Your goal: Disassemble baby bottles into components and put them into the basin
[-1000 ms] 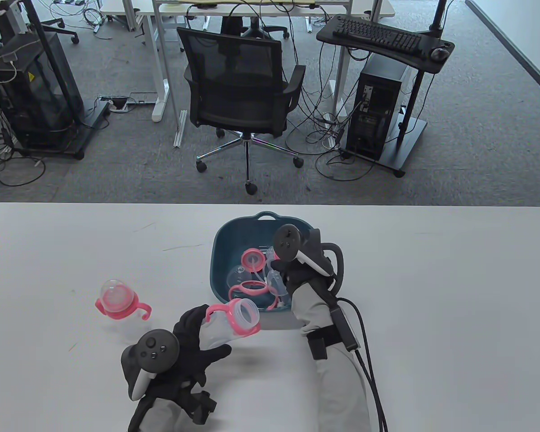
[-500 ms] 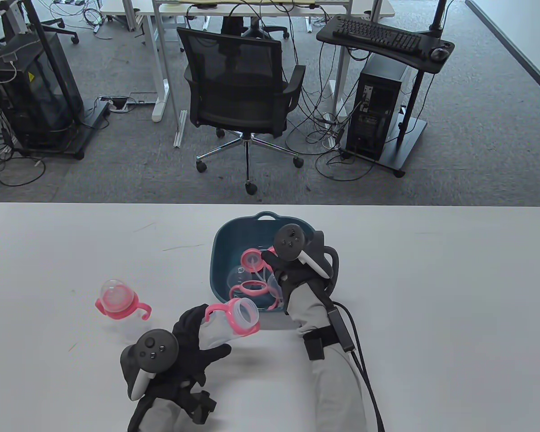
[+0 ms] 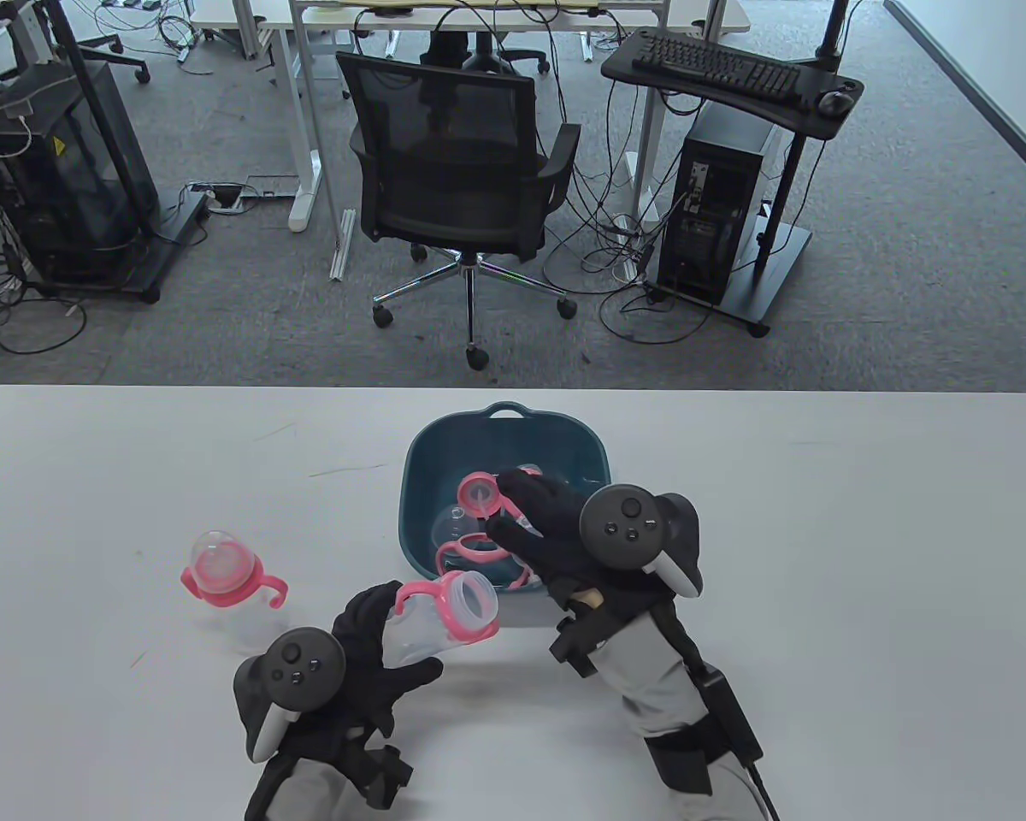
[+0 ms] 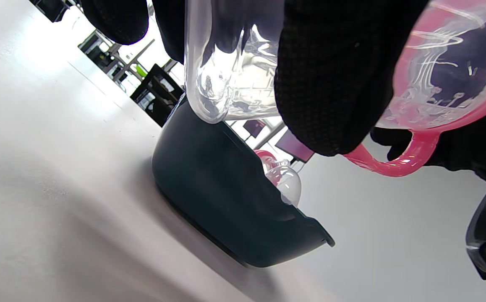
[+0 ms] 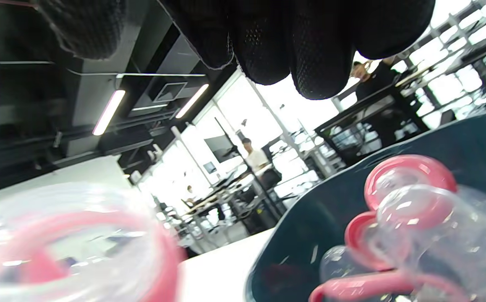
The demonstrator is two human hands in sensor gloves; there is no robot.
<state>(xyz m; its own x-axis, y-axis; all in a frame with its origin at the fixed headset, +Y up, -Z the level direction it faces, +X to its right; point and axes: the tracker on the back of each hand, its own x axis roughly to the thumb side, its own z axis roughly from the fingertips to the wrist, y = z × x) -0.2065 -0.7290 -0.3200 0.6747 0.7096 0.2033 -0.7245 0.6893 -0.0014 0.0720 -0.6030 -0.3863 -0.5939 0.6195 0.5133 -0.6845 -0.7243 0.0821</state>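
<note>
My left hand (image 3: 398, 637) grips a clear baby bottle (image 3: 432, 620) without its lid, tilted with its open mouth toward the basin; its pink handle ring (image 3: 466, 607) is still on the neck. The left wrist view shows the bottle (image 4: 234, 75) and one pink handle (image 4: 394, 165) between my fingers. My right hand (image 3: 521, 513) hovers palm-down over the near side of the dark teal basin (image 3: 504, 416), fingers straight and holding nothing. Pink rings and clear parts (image 3: 479, 494) lie in the basin (image 5: 469, 142). A whole bottle (image 3: 222, 577) with a clear cap stands at the left.
The white table (image 3: 821, 556) spreads bare to the right and back left. Beyond its far edge stand an office chair (image 3: 462, 171) and a computer stand (image 3: 727, 205). A cable runs along my right forearm (image 3: 718, 701).
My right hand has turned palm-down and drawn back toward the basin's near right edge with nothing in it. The left hand and its bottle shifted slightly right.
</note>
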